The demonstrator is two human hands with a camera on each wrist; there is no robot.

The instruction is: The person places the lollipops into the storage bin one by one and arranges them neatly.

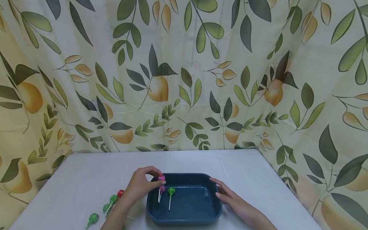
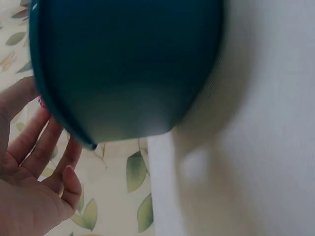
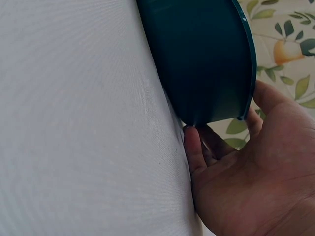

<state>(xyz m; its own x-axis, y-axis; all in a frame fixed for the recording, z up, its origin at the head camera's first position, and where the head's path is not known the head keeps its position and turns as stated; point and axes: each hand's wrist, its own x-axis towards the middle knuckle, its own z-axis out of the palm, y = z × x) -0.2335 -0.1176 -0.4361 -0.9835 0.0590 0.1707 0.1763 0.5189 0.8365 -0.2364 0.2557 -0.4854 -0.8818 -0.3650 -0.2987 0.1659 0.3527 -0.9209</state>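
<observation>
My left hand pinches a red-and-pink lollipop between thumb and fingers, over the left end of a dark blue dish. Just below it, inside the dish, is a pinkish-purple lollipop. To its right a green lollipop lies in the dish, stick towards me. From the left wrist, the dish wall hides most of what the left hand holds. At the dish's right end my right hand rests its fingers against the rim and outer side; the right wrist view shows this hand beside the wall.
Left of the dish, partly behind the left forearm, several lollipops lie on the white tablecloth: green ones and a red one. A curtain with leaves and fruit hangs behind and beside the table.
</observation>
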